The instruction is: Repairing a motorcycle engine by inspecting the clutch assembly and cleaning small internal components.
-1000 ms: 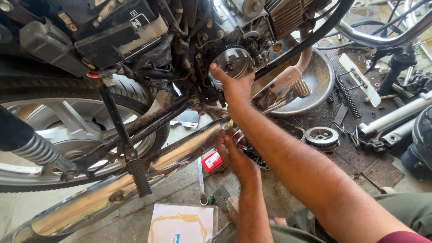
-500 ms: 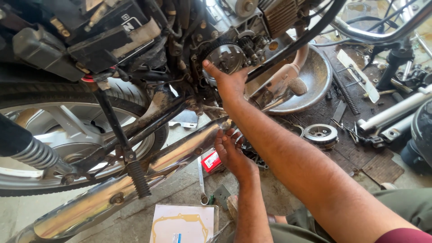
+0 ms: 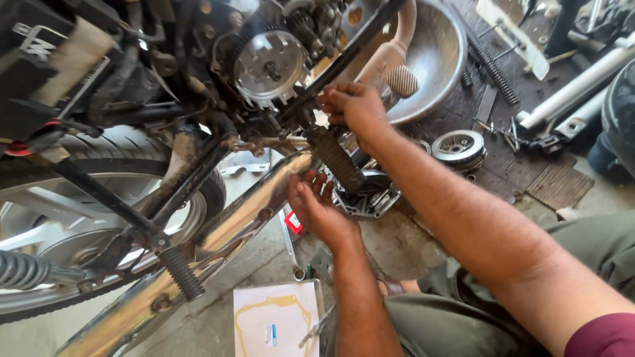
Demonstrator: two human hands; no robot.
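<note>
My right hand (image 3: 355,106) is curled near the black frame tube (image 3: 344,63) below the open engine side, fingers bent around a small part I cannot make out. Just left of it sits the round silver clutch assembly (image 3: 268,63) in the engine. My left hand (image 3: 317,208) is lower, palm up with fingers spread, under the black ribbed footrest (image 3: 337,158) and beside the chrome exhaust pipe (image 3: 231,225). It holds nothing that I can see.
The rear wheel (image 3: 86,218) and shock spring (image 3: 26,271) fill the left. A steel bowl (image 3: 433,59), a round metal part (image 3: 458,147), springs and tools lie on the floor at right. An engine cover (image 3: 367,195), a spanner (image 3: 291,248) and a gasket packet (image 3: 274,320) lie below.
The view has moved closer. My right hand has dropped from the clutch assembly down and right to the frame tube. My left hand stays low by the exhaust.
</note>
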